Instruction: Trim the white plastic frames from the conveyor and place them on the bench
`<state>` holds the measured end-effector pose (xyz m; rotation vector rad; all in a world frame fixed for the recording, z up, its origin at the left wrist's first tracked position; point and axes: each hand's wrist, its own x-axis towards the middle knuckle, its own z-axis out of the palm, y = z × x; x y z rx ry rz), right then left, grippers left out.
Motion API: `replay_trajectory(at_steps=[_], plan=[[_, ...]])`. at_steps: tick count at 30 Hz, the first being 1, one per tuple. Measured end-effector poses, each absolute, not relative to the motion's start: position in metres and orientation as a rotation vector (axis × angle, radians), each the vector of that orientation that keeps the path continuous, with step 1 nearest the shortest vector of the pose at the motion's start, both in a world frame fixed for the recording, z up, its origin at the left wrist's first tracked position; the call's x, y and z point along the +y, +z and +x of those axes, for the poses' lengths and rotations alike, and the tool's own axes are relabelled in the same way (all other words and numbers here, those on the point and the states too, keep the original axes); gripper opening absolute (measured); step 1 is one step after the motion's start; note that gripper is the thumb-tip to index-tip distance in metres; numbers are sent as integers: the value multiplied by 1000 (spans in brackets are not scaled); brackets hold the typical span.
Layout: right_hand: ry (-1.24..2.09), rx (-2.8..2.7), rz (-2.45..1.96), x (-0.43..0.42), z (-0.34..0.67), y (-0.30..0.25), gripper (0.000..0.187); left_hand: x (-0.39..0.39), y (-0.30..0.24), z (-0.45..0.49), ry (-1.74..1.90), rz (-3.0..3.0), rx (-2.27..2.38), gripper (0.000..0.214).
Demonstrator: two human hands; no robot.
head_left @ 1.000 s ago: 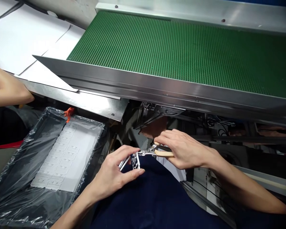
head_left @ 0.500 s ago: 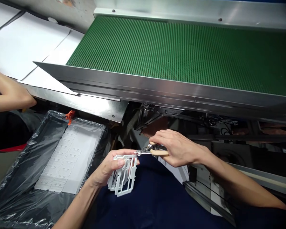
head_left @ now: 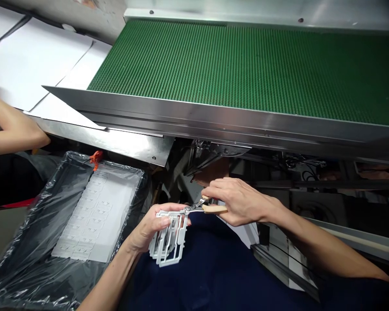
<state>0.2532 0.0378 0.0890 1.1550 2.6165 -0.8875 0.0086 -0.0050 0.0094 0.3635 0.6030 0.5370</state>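
My left hand (head_left: pixel 149 226) grips a white moulded plastic frame (head_left: pixel 169 241) by its upper edge, above my dark blue lap. The frame faces me, tilted a little. My right hand (head_left: pixel 238 201) is closed on small cutters (head_left: pixel 203 208) with tan handles. The metal jaws of the cutters touch the top right corner of the frame.
A green conveyor belt (head_left: pixel 246 69) with a steel rail (head_left: pixel 214 119) runs across the upper view. At the lower left stands a tray lined with black plastic film (head_left: pixel 32 242) that holds a white sheet of small parts (head_left: pixel 94 220). Another person's arm (head_left: pixel 13 131) rests at the left edge. White sheets (head_left: pixel 29 56) lie at the upper left.
One second ago my left hand held the frame edge-on; it has turned the frame flat toward me. The cutters stay at the top corner, moved slightly left.
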Motion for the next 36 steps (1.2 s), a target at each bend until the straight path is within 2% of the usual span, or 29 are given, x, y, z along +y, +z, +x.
replay_trajectory(at_steps=[15, 21, 26, 30, 36], plan=[[-991, 2625, 1233, 37, 252, 82, 6, -6, 7, 9, 557, 341, 608, 51], [-1384, 2366, 1587, 33, 248, 73, 5, -7, 4, 10, 628, 289, 586, 51], [-1852, 1900, 2035, 26, 247, 49, 23, -1, 3, 10, 785, 174, 684, 39], [-2268, 1600, 2080, 9, 238, 32, 20, 8, -1, 9, 907, 113, 740, 35], [-2639, 1481, 2032, -9, 212, 28, 20, 13, 0, 10, 978, 97, 750, 33]])
